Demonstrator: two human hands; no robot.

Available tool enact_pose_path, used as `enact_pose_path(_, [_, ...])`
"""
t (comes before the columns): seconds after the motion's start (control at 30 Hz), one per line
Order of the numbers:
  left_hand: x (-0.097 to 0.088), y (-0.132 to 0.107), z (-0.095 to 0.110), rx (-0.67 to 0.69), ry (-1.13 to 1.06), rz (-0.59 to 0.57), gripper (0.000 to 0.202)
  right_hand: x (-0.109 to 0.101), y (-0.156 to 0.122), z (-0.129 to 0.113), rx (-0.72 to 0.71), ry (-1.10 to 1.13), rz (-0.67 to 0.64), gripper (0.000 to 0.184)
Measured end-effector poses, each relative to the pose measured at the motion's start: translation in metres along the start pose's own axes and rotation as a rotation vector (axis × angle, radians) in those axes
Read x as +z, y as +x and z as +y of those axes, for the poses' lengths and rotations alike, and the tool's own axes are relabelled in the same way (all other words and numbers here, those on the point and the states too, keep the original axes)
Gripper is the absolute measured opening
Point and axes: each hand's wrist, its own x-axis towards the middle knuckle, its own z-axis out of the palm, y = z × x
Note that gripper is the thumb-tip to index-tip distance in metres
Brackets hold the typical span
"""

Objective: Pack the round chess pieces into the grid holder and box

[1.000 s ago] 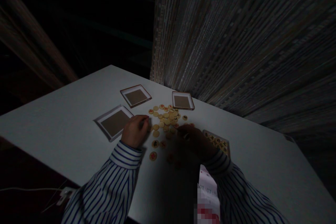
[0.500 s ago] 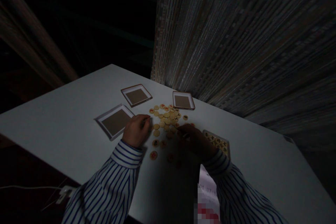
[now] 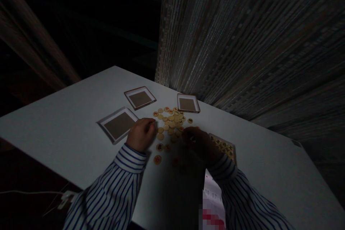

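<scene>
A loose pile of round wooden Chinese chess pieces (image 3: 171, 119) lies mid-table, some showing red or black characters and others blank. Left of the pile, my left hand (image 3: 141, 134) rests with curled fingers beside the near corner of an open shallow box (image 3: 111, 136). Whether that hand has anything in it is hidden. My right hand (image 3: 199, 142) is at the pile's right edge, thumb and fingers bent together in deep shadow. What its fingertips hold, if anything, cannot be made out. Beyond its wrist stands a tray of chess pieces (image 3: 234, 151) with black characters, partly covered by my forearm.
Two more shallow open boxes stand toward the back, a left one (image 3: 153, 100) and a right one (image 3: 198, 107). A string curtain (image 3: 215, 43) hangs along the white table's (image 3: 67, 115) far edge. A white plug with cable (image 3: 66, 198) is below the left edge.
My right hand has shifted very slightly at the pile's edge, its fingers drawn a bit closer. My left hand stays almost in place; the boxes have not moved.
</scene>
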Motion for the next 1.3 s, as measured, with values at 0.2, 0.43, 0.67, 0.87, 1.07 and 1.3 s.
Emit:
enact_pose_path(0.2, [0.002,-0.003,0.007,-0.015,-0.153,-0.014,0.027,0.004,-0.002,0.002,-0.077,-0.023,0.098,0.009])
enact_pose_path(0.43, [0.007,-0.006,0.024,-0.189,-0.537,-0.159,0.026,0.008,-0.005,-0.002,-0.214,-0.067,0.116,0.01])
enact_pose_path(0.67, [0.008,-0.009,0.036,-0.295,-0.763,-0.305,0.029,0.006,-0.006,-0.016,-0.252,-0.11,0.109,0.011])
enact_pose_path(0.87, [0.01,-0.012,0.038,-0.358,-0.882,-0.405,0.03,0.006,-0.005,-0.025,-0.279,-0.103,0.098,0.009])
enact_pose_path(1.07, [0.009,-0.012,0.041,-0.358,-0.925,-0.436,0.033,0.009,-0.006,-0.024,-0.29,-0.092,0.093,0.016])
enact_pose_path(1.3, [0.012,-0.012,0.036,-0.423,-0.914,-0.38,0.043,-0.001,-0.018,-0.02,-0.285,-0.072,0.203,0.018])
